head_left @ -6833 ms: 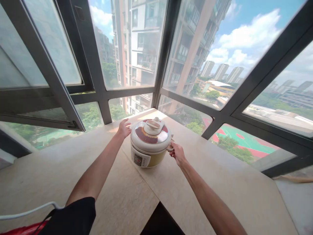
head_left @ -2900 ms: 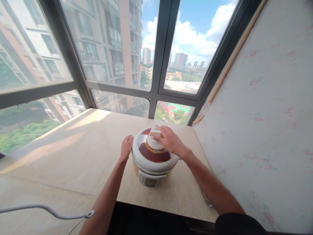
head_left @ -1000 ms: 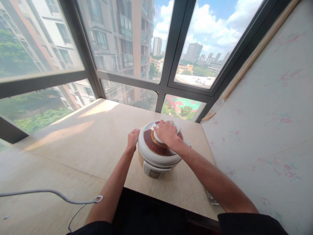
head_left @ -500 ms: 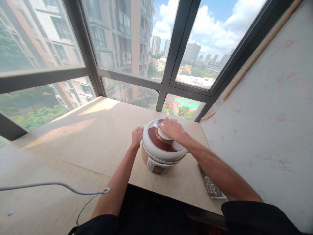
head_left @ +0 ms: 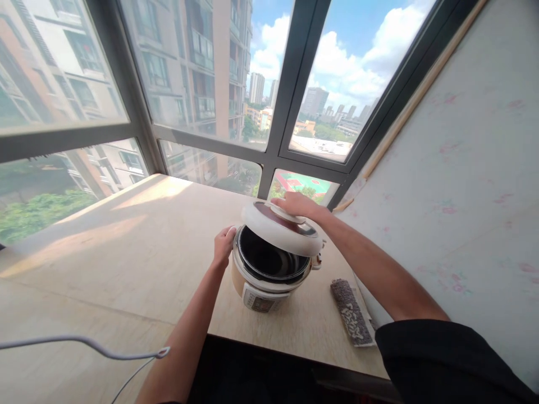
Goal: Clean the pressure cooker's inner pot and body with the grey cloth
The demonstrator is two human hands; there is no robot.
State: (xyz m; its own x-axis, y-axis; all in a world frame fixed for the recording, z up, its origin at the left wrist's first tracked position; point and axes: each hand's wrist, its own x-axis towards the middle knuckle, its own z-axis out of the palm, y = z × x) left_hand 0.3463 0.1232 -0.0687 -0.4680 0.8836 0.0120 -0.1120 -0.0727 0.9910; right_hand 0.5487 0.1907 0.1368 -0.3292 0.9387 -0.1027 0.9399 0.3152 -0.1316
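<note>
A beige and white electric pressure cooker [head_left: 241,275] stands on the tabletop, its control panel facing me. Its dark inner pot [head_left: 269,259] shows through the gap under the raised lid [head_left: 269,227]. My right hand [head_left: 297,205] is closed around the knob on top of that lid, which tilts up at its near side. At the cooker's left side, my left hand [head_left: 224,244] grips the side handle, with the thumb on top; most of the handle is hidden by the fingers.
A grey patterned cloth bundle [head_left: 352,314] lies right of the cooker, beside the flowered wall [head_left: 455,213]. A pale cable [head_left: 76,339] hangs across the left foreground. Window frames [head_left: 275,134] rise behind the wooden tabletop [head_left: 126,264].
My right hand has lifted the lid off the cooker's rim, so the inner pot now shows. My left hand stays at the side handle. The view has shifted slightly.
</note>
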